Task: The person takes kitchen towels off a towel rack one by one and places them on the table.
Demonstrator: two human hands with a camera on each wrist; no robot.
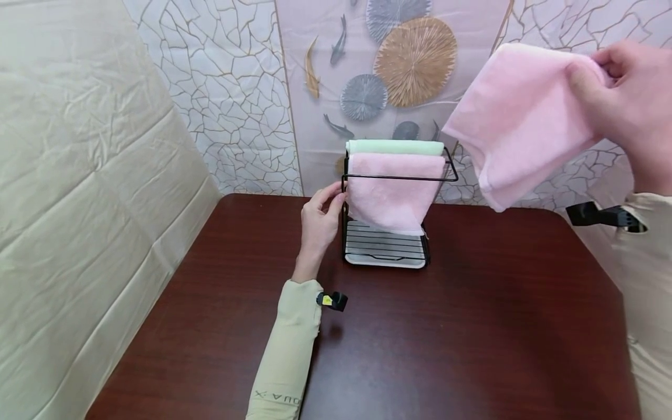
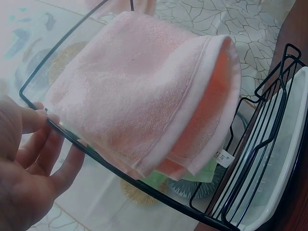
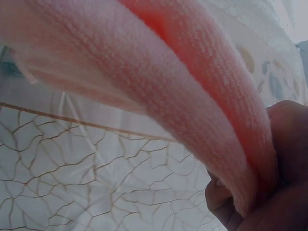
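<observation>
My left hand (image 1: pixel 321 220) pinches the left upright of a black wire rack (image 1: pixel 343 219) that stands on the table. Over the rack's bars hang a pink towel (image 1: pixel 396 189) in front and a light green towel (image 1: pixel 396 147) behind it. In the left wrist view, thumb and fingers meet on the black wire beside the hanging pink towel (image 2: pixel 139 82). High at the right, my right hand (image 1: pixel 632 96) grips a second pink towel (image 1: pixel 530 116), folded and held in the air by one end. The right wrist view shows its doubled layers close up.
A white drip tray (image 1: pixel 385 262) lies at the rack's base. The rack stands near the back edge of the dark brown table (image 1: pixel 420 344). Behind rises a patterned cloth backdrop (image 1: pixel 236 105), and a pale cloth (image 1: pixel 84 175) hangs at the left.
</observation>
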